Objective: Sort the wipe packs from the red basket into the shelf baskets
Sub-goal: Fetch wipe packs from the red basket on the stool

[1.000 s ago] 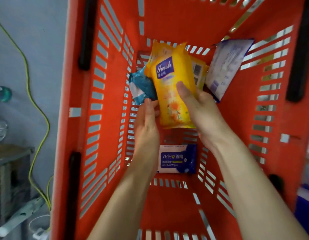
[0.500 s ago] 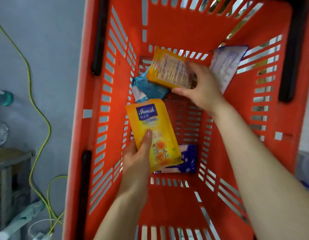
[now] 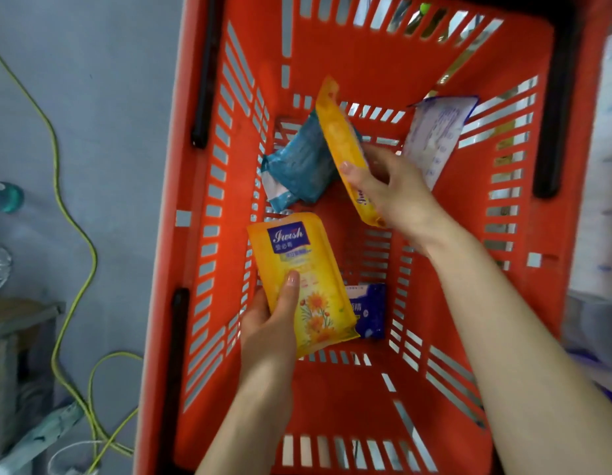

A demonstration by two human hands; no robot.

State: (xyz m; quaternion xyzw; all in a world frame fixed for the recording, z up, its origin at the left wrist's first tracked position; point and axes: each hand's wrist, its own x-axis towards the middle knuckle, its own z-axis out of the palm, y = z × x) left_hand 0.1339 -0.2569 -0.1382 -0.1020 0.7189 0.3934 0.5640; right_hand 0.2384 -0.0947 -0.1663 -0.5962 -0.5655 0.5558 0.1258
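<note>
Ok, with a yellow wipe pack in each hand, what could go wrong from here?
The right hand holds the tilted yellow pack edge-on; it might slip into the red basket. The Iwish pack in the left hand hides part of the dark blue pack, which might get overlooked.

Inside the red basket, left hand and right hand each hold a yellow pack.

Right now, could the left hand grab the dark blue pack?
Probably not yet: the left hand grips a yellow pack, which also hides part of the dark blue pack.
</note>
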